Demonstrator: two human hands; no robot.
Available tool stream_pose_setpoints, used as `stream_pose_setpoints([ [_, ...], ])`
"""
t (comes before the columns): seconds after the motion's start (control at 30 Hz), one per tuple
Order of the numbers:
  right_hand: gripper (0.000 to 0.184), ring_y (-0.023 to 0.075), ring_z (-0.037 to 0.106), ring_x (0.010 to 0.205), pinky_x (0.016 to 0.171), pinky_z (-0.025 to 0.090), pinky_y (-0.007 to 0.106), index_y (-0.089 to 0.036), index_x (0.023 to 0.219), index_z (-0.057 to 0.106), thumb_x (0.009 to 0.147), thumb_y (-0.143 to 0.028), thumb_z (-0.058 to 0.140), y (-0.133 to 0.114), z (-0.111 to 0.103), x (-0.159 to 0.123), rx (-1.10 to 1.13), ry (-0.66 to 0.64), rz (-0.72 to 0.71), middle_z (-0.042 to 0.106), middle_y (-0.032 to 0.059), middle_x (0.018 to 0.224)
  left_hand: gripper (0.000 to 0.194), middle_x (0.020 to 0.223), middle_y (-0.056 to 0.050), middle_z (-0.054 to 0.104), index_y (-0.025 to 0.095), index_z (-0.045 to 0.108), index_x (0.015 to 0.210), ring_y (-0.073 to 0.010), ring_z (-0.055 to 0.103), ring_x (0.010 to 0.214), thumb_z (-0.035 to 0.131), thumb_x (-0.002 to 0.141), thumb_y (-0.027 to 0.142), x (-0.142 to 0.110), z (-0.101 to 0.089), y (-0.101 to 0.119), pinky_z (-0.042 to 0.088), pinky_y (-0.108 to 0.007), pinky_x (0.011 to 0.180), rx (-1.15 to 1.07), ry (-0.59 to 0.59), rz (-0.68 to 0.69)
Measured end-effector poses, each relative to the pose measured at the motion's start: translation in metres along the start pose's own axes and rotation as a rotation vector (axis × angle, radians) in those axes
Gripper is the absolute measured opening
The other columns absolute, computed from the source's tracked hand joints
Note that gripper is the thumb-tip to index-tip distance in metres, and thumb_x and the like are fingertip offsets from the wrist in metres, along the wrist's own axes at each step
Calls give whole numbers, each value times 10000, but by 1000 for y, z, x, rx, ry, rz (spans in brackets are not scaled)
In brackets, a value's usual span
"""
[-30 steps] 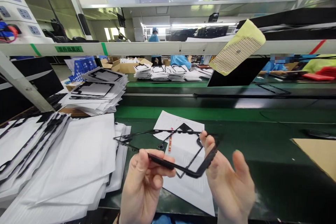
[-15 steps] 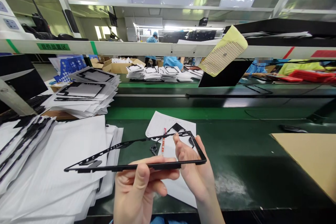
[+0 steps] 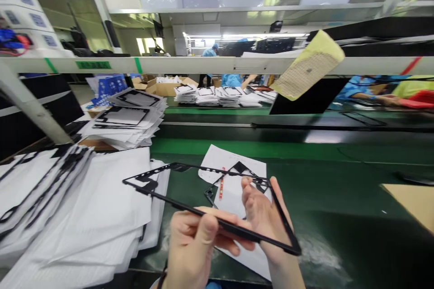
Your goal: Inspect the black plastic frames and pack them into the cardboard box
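A thin black rectangular plastic frame (image 3: 237,229) is held tilted above the green bench. My left hand (image 3: 193,244) is closed on its near long bar, thumb on the near side and fingers beneath. At the right end, my right hand (image 3: 266,223) grips around the short bar, its fingers inside the opening and its thumb on the outer side. Below lies a white sheet (image 3: 208,160) with another black frame (image 3: 240,167) on it, partly hidden by my hands. A red-and-white strip (image 3: 221,185) also rests there.
White sheets or sleeves (image 3: 115,180) are piled at left, with black frames (image 3: 64,180) among them. Another stack (image 3: 135,126) stands behind. Brown board (image 3: 413,203) lies at right. A yellow sheet (image 3: 308,67) hangs from the rail (image 3: 203,64). Co-workers in blue sit beyond.
The held frame has tilted so its opening shows more, its left end higher and its right near corner lower. My view has turned left, shifting the scene rightward.
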State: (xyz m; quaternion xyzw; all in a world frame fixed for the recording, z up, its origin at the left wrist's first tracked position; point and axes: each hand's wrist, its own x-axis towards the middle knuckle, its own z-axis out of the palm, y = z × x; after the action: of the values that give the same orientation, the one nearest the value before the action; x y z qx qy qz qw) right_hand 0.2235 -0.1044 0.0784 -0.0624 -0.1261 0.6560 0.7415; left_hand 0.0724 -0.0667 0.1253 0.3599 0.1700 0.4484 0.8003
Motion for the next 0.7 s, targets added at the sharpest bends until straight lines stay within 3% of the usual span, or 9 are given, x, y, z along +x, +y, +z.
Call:
stream_pose_setpoints([
  [0.2, 312, 114, 754, 869, 766, 594, 138, -123, 973, 703, 945, -406, 575, -3, -30, 18, -70, 127, 53, 785, 84, 961, 368, 715, -116, 767, 141, 805, 781, -182, 716, 596, 729, 813, 500, 9, -13, -20, 556, -221, 557, 182, -142, 84],
  [0.3, 201, 115, 753, 805, 767, 592, 146, -145, 957, 739, 856, -314, 701, -7, -46, 17, -224, 157, 3, 789, 57, 903, 363, 673, -93, 745, 147, 743, 719, -198, 721, 698, 691, 855, 480, 18, -29, -22, 561, -265, 685, 157, -147, 157],
  [0.37, 269, 122, 745, 773, 751, 592, 165, -164, 1045, 735, 799, -264, 779, -10, -56, 9, -358, 165, -73, 786, 46, 872, 377, 562, -43, 683, 163, 656, 670, -169, 687, 610, 672, 868, 484, 29, -46, -23, 536, -247, 624, 72, -142, 101],
  [0.43, 367, 141, 742, 799, 735, 587, 193, -188, 1143, 698, 800, -268, 800, -11, -65, 0, -488, 206, -150, 781, 59, 905, 376, 487, 6, 605, 164, 609, 680, -124, 608, 484, 668, 872, 482, 43, -64, -27, 476, -210, 518, 90, -91, 28],
  [0.5, 397, 165, 738, 899, 761, 577, 219, -209, 1201, 652, 833, -285, 780, -9, -74, -7, -593, 264, -212, 772, 82, 986, 317, 573, -2, 649, 141, 664, 828, -113, 613, 522, 717, 839, 454, 56, -78, -35, 474, -198, 528, 232, 19, 21],
  [0.6, 415, 193, 714, 1030, 850, 553, 266, -230, 1227, 608, 860, -357, 755, 1, -90, -10, -699, 293, -254, 753, 105, 1082, 495, 790, -65, 731, 104, 664, 1115, -132, 653, 625, 788, 768, 434, 64, -93, -50, 522, -229, 601, 441, 136, 53],
  [0.7, 444, 248, 684, 1108, 955, 517, 388, -250, 1249, 584, 882, -470, 704, 15, -106, -10, -846, 232, -195, 739, 134, 1127, 519, 772, -34, 710, 116, 682, 1124, -85, 563, 509, 783, 758, 470, 57, -114, -41, 487, -201, 516, 522, 252, 167],
])
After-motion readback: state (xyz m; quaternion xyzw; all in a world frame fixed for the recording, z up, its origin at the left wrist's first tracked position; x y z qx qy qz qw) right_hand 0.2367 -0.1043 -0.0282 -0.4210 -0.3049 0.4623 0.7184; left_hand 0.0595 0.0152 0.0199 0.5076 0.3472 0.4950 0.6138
